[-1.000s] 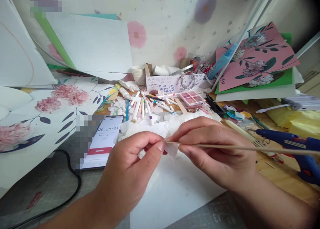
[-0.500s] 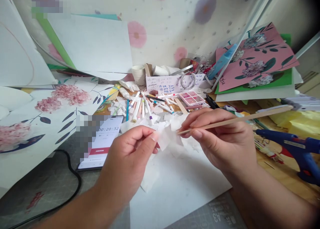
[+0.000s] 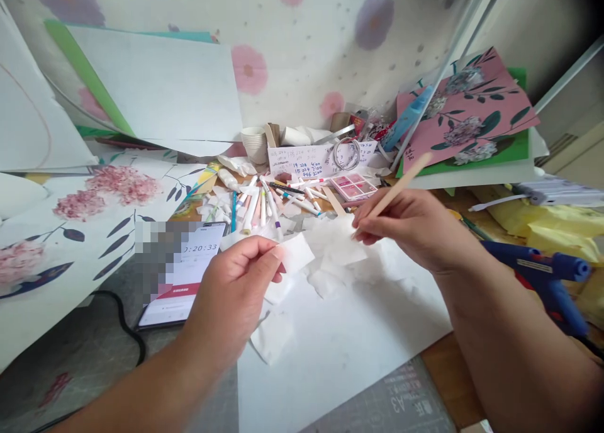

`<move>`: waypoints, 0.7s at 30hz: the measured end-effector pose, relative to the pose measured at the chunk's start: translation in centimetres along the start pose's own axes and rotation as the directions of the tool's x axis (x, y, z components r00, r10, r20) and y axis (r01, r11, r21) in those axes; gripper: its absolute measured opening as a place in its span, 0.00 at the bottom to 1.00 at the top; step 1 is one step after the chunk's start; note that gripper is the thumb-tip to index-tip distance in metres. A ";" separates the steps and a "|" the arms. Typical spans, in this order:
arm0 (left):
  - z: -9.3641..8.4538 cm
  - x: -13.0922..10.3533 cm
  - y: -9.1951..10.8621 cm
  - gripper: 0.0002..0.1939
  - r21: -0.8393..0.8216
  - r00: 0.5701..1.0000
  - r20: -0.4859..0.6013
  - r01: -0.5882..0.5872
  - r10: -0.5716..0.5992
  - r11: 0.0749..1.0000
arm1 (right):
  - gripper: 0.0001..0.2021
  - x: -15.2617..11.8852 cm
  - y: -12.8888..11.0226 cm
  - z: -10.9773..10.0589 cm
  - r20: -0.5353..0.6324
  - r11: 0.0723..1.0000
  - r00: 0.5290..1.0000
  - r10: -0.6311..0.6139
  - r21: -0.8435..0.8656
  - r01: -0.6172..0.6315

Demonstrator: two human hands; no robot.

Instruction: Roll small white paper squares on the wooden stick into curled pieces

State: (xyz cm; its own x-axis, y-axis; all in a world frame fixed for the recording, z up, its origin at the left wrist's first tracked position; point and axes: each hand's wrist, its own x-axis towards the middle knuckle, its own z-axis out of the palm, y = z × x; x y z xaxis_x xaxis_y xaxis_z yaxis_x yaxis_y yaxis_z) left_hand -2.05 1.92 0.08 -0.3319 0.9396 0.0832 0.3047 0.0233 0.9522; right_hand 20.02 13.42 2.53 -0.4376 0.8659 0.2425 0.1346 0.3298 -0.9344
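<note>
My left hand (image 3: 238,291) pinches a small piece of white tissue paper (image 3: 298,254) between thumb and forefinger. In my right hand (image 3: 406,228) is a thin wooden stick (image 3: 399,184), held like a pen with its upper end slanting up and to the right. Its lower tip is near loose tissue pieces (image 3: 340,250) scattered on a large white sheet (image 3: 340,351). A separate crumpled scrap (image 3: 272,337) lies on the sheet below my left hand. The two hands are apart.
A phone showing a timer (image 3: 189,275) lies left of my left hand, beside a black cable (image 3: 129,323). Markers (image 3: 264,206) and a pink palette (image 3: 353,186) are behind the tissue. A blue glue gun (image 3: 533,263) lies at right. Flower pictures (image 3: 127,187) stand on the left.
My right hand has moved away from the left, and the stick has swung more upright, with its tip now over the loose tissue. The left hand still holds its piece, which is now flatter.
</note>
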 end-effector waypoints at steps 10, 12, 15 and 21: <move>1.0 0.4 0.4 0.11 0.299 0.988 0.034 -0.151 0.148 0.942 | 0.03 1.0 0.8 -1.8 0.023 0.916 0.991 0.131 -0.385 -0.112; 1.5 1.0 0.9 0.11 0.363 0.979 0.051 -0.200 0.195 0.910 | 0.03 1.1 1.1 -2.6 0.010 0.918 0.992 0.125 -0.381 -0.112; 2.3 2.6 1.7 0.11 0.471 0.960 0.114 -0.278 0.255 0.837 | 0.02 1.2 1.4 -3.5 -0.001 0.920 0.990 0.138 -0.371 -0.129; 5.3 5.9 2.3 0.16 0.601 0.887 0.306 -0.461 0.345 0.653 | 0.09 1.4 1.6 -4.1 -0.047 0.926 0.992 0.121 -0.355 -0.130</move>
State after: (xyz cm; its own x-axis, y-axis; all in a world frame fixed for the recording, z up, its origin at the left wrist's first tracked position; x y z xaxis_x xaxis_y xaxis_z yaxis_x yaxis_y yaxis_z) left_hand 1.44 9.35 1.18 0.0834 0.9463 0.3123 0.8882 -0.2127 0.4072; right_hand 23.25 16.72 2.40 -0.3760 0.9161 0.1394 0.4971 0.3264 -0.8040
